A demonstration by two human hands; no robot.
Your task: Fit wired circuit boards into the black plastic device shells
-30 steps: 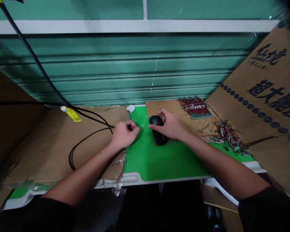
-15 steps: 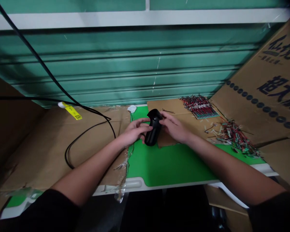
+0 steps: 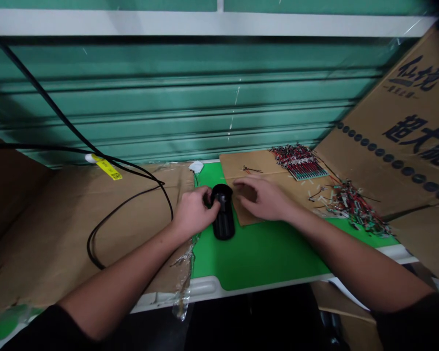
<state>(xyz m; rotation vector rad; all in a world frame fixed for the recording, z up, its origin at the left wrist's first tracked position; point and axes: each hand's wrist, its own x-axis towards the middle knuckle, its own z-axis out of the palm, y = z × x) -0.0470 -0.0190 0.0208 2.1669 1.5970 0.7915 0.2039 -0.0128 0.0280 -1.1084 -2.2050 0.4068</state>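
A glossy black, rounded plastic housing (image 3: 224, 222) with a wider flared end is over the green tabletop (image 3: 256, 258). My left hand (image 3: 193, 209) grips its upper left side, thumb across the front; the fingers behind it are partly hidden. Just right of the housing, my right hand (image 3: 265, 199) is apart from it, thumb and fingers spread with nothing between them. Beneath and beyond the right hand lies a flat cardboard sheet (image 3: 237, 165), with a thin wired piece (image 3: 251, 169) on it.
Bundled red and black wires with small boards (image 3: 300, 163) lie at the back right, near a loose wire tangle (image 3: 362, 209). A black cable (image 3: 131, 195) with a yellow tag (image 3: 109, 168) loops over cardboard at left. A printed carton (image 3: 406, 131) stands at right.
My right hand has let go of the housing and moved slightly away. The left hand now holds it alone, closer to its upper end, and the housing has come nearer and stands straighter.
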